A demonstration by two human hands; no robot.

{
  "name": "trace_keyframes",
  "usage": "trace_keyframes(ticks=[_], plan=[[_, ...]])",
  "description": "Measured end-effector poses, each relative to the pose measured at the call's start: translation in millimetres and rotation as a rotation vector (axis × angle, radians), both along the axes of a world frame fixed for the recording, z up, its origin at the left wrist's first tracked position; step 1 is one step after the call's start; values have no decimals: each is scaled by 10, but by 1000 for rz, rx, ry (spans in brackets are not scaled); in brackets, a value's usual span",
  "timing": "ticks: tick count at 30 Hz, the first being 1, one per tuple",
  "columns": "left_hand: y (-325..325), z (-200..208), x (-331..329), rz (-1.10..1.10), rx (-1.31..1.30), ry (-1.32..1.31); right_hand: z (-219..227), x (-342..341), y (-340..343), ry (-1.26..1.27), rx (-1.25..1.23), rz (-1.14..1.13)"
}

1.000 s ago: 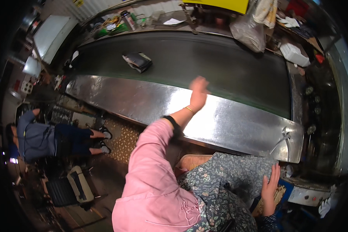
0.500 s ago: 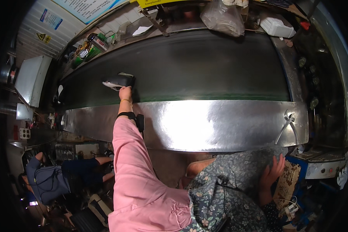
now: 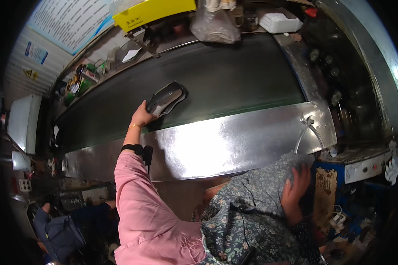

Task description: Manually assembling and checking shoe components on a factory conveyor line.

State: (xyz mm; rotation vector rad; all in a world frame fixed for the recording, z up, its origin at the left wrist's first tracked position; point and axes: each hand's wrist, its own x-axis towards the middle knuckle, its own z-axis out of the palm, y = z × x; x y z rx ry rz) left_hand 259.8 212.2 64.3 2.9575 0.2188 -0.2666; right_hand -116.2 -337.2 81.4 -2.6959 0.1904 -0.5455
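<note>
While pinching near end of dark shoe point(image 3: 168, 98) between thumb and fingers of left hand point(image 3: 143, 116), reaching across metal ledge point(image 3: 247, 134) to black belt point(image 3: 234, 73); cannot tell whether lifting shoe clear or resting it there. Holding right hand point(image 3: 295, 185) spread by floral apron point(image 3: 262, 187), near pliers point(image 3: 309, 120) on ledge.

Downward head-worn fisheye view

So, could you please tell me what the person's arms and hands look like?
The left hand is ungloved, with a gold-coloured bangle, a black wrist strap bearing a dark box, and a pink sleeve; the right hand is ungloved, its dark sleeve pale-dotted.
</note>
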Motion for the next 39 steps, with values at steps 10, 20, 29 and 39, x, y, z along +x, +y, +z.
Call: trace_keyframes(ticks=[10, 20, 29, 39], plan=[[-1239, 206, -620, -34, -916, 41, 194, -114, -66, 122, 77, -78], [-3202, 1295, -2819, -954, -969, 555, 1711, -36, -219, -348, 407, -84], [-4518, 1158, -3177, -200, -1787, 973, 1783, -619, -306, 31, 394, 214], [-4446, 903, -3315, -862, -1278, 219, 858, -918, -45, -185, 797, -151]])
